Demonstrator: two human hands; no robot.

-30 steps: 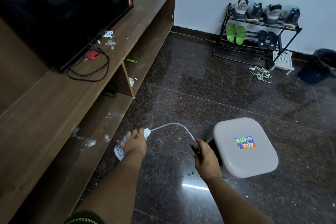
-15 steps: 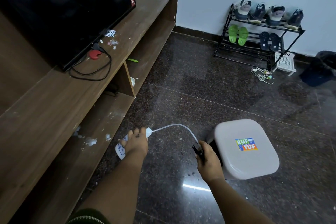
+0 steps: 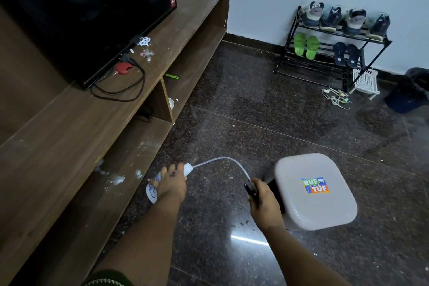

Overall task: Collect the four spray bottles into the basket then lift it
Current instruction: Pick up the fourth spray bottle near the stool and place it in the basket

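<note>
Left hand (image 3: 170,184) wrapped over a white spray bottle (image 3: 153,189), fingers curled round its body; the bottle lies tilted, low over the dark floor (image 3: 267,109), just beside the lower shelf of the wooden TV unit (image 3: 76,137). Right hand (image 3: 263,199) closed round a dark sprayer piece (image 3: 249,189), probably a trigger head; what it is exactly I cannot tell. A thin pale tube (image 3: 227,161) arcs from the bottle's cap across to the right hand, so the two hands hold one linked item.

Right hand sits against the near edge of a grey plastic stool (image 3: 315,193), the one with the bright sticker on top.

Basket: a small white slotted basket (image 3: 364,81) stands on the floor by the shoe rack (image 3: 325,53), far side of the room, well apart from both hands. Whether this is the task's basket is a guess. Nothing can be made out inside it at this range.

Progress, as judged: early. One bottle in hand, not yet delivered. No other spray bottles identifiable anywhere in view. Remaining: carry this one over, find and bring the others, then lift the basket.
</note>
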